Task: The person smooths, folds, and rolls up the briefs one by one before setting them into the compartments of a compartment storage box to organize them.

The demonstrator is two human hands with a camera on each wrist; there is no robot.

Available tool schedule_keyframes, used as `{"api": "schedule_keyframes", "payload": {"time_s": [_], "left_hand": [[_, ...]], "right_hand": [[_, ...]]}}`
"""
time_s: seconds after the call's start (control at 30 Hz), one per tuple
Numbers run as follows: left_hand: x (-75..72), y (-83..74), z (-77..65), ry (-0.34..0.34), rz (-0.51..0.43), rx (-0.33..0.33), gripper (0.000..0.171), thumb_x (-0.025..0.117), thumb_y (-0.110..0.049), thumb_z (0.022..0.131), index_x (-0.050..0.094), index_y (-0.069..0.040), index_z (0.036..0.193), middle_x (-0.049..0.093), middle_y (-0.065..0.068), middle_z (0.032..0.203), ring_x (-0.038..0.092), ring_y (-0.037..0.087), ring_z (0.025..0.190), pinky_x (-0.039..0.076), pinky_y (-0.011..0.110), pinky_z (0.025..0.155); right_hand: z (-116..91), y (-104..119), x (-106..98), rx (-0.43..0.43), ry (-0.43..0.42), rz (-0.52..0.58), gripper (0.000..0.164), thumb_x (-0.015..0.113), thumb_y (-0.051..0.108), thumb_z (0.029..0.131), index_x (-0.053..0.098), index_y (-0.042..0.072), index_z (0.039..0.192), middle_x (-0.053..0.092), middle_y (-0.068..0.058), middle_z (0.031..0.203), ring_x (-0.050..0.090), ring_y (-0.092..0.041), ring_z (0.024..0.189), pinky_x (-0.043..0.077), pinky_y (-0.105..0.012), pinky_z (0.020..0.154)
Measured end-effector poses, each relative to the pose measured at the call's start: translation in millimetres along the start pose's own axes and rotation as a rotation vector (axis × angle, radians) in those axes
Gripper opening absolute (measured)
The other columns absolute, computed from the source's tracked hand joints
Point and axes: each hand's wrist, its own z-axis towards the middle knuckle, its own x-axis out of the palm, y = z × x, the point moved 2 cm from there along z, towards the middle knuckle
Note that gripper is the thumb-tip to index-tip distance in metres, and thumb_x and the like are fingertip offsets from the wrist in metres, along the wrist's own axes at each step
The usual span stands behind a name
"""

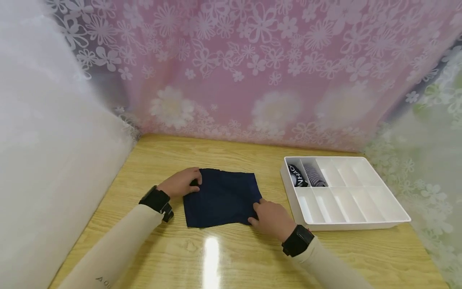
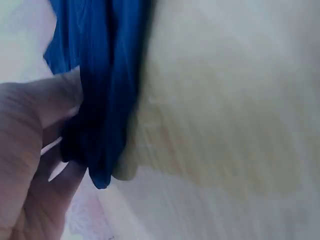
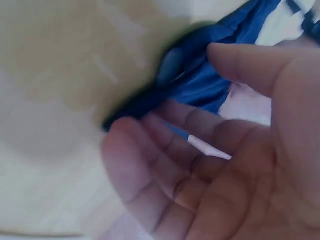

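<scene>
A pair of navy boxer briefs (image 1: 221, 198) lies spread roughly flat on the wooden table, waistband edge to the right. At the upper left edge my left hand (image 1: 183, 182) pinches the fabric; in the left wrist view the navy cloth (image 2: 110, 85) hangs in folds between thumb and fingers. My right hand (image 1: 273, 218) holds the lower right corner by the waistband. Seen from the right wrist, the thumb lies against the cloth (image 3: 200, 92) and the curled fingers are at its edge, partly behind it.
To the right stands a white divided box (image 1: 355, 222). Two of its back left compartments hold a rolled black garment with white lettering (image 1: 297, 176) and a grey striped folded one (image 1: 315, 176). A floral curtain (image 1: 231, 80) hangs behind the wooden table (image 1: 180, 257).
</scene>
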Motion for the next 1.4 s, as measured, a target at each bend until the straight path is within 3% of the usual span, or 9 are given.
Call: {"api": "schedule_keyframes", "payload": {"time_s": [0.1, 0.17, 0.3, 0.43, 0.57, 0.8, 1.13, 1.27, 1.4], "left_hand": [[-0.3, -5.3, 0.7, -0.060, 0.055, 0.078, 0.016, 0.072, -0.002, 0.096, 0.067, -0.010, 0.107, 0.060, 0.013, 0.127, 0.052, 0.036, 0.135, 0.048, 0.044, 0.106], [0.9, -18.1, -6.6, -0.079, 0.104, 0.114, 0.012, 0.071, -0.005, 0.097, 0.069, -0.011, 0.108, 0.063, 0.010, 0.119, 0.058, 0.032, 0.121, 0.050, 0.042, 0.100], [6.0, -50.7, -33.8, 0.053, 0.136, 0.089, 0.021, 0.079, -0.033, 0.092, 0.072, -0.018, 0.105, 0.061, -0.002, 0.100, 0.055, 0.017, 0.093, 0.051, 0.036, 0.084], [14.2, -67.8, -50.9, 0.110, 0.134, 0.073, 0.022, 0.084, -0.033, 0.087, 0.073, -0.018, 0.099, 0.060, -0.004, 0.093, 0.053, 0.014, 0.087, 0.050, 0.032, 0.079], [12.1, -67.4, -53.3, 0.043, 0.092, 0.089, 0.004, 0.077, -0.019, 0.094, 0.076, -0.018, 0.097, 0.059, -0.009, 0.089, 0.053, 0.009, 0.084, 0.050, 0.030, 0.080], [-22.0, -55.7, -62.5, -0.056, 0.037, 0.020, 0.014, 0.071, -0.026, 0.100, 0.081, -0.019, 0.106, 0.066, -0.008, 0.099, 0.060, 0.016, 0.093, 0.052, 0.033, 0.081], [-8.3, -47.9, -83.3, 0.039, 0.138, 0.039, 0.023, 0.077, -0.012, 0.091, 0.070, -0.022, 0.073, 0.050, -0.014, 0.071, 0.044, 0.003, 0.067, 0.044, 0.024, 0.068], [-7.0, -59.4, -82.6, 0.001, 0.131, -0.018, 0.021, 0.084, -0.025, 0.088, 0.064, -0.019, 0.086, 0.053, -0.009, 0.080, 0.044, 0.004, 0.068, 0.045, 0.026, 0.065], [5.9, -69.3, -77.9, 0.056, 0.124, 0.036, 0.033, 0.087, -0.030, 0.084, 0.070, -0.017, 0.108, 0.059, -0.004, 0.099, 0.055, 0.007, 0.082, 0.051, 0.026, 0.071]], "right_hand": [[-13.2, 3.8, 7.3, -0.070, -0.024, 0.009, 0.028, 0.077, 0.028, 0.092, 0.072, 0.004, 0.105, 0.062, -0.007, 0.089, 0.065, -0.023, 0.076, 0.056, -0.039, 0.064], [-18.4, 2.9, 9.9, -0.095, -0.049, 0.012, 0.023, 0.078, 0.018, 0.090, 0.070, 0.003, 0.106, 0.060, -0.007, 0.091, 0.062, -0.023, 0.079, 0.055, -0.038, 0.065], [-19.4, -7.1, 13.6, -0.111, -0.125, -0.033, 0.021, 0.081, 0.005, 0.084, 0.067, 0.005, 0.101, 0.058, -0.007, 0.092, 0.058, -0.023, 0.081, 0.053, -0.036, 0.064], [-17.4, -19.6, 13.6, -0.117, -0.211, -0.060, 0.017, 0.082, 0.004, 0.082, 0.068, 0.009, 0.090, 0.056, -0.002, 0.084, 0.057, -0.019, 0.076, 0.050, -0.031, 0.059], [-18.3, -22.8, 3.1, -0.121, -0.303, 0.003, 0.015, 0.079, 0.006, 0.083, 0.066, 0.012, 0.088, 0.052, 0.002, 0.081, 0.052, -0.013, 0.073, 0.045, -0.026, 0.058], [-17.8, -6.9, -12.7, -0.228, -0.538, 0.047, 0.017, 0.081, 0.009, 0.083, 0.068, 0.011, 0.094, 0.060, 0.000, 0.089, 0.055, -0.013, 0.078, 0.051, -0.026, 0.062], [-25.0, -10.5, 8.3, -0.242, -0.214, 0.005, 0.014, 0.081, 0.011, 0.083, 0.068, 0.014, 0.088, 0.051, 0.003, 0.083, 0.047, -0.014, 0.072, 0.044, -0.029, 0.062], [-25.5, -3.9, 8.7, -0.246, -0.238, 0.059, 0.015, 0.082, 0.017, 0.086, 0.070, 0.013, 0.094, 0.053, 0.004, 0.087, 0.048, -0.012, 0.077, 0.047, -0.029, 0.067], [-22.5, 9.8, 17.6, -0.278, -0.199, 0.095, 0.019, 0.082, 0.024, 0.089, 0.071, 0.013, 0.100, 0.054, 0.004, 0.091, 0.049, -0.012, 0.081, 0.050, -0.029, 0.072]]}}
